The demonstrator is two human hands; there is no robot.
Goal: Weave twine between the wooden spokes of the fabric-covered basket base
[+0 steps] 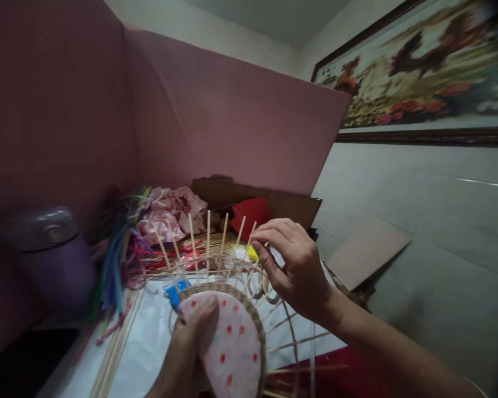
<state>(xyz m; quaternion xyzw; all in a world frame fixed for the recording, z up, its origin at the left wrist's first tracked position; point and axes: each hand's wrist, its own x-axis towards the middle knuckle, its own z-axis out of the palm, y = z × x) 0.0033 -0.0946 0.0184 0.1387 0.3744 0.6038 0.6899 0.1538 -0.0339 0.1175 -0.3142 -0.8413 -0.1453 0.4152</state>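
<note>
In the head view, my left hand (186, 342) grips a round woven piece from the near left, its thumb pressed on the pale pink cloth (236, 337) with red spots that covers the middle. Around the cloth runs a tight woven band (252, 310). Thin pale sticks (208, 237) fan out from it, crossed further out by a looser ring of strand (292, 331). At the upper right of the fan, my right hand (294, 260) has thumb and fingertips closed at the tip of one stick. Whether a strand is also between those fingers I cannot tell.
A purple lidded container (56, 265) stands left. Coloured strips (114, 265), crumpled pink cloth (170, 213) and red paper (251, 213) lie behind, before brown cardboard (290, 207). Loose sticks (116, 348) lie on the white sheet (145, 342). Pink panels (232, 121) rise behind.
</note>
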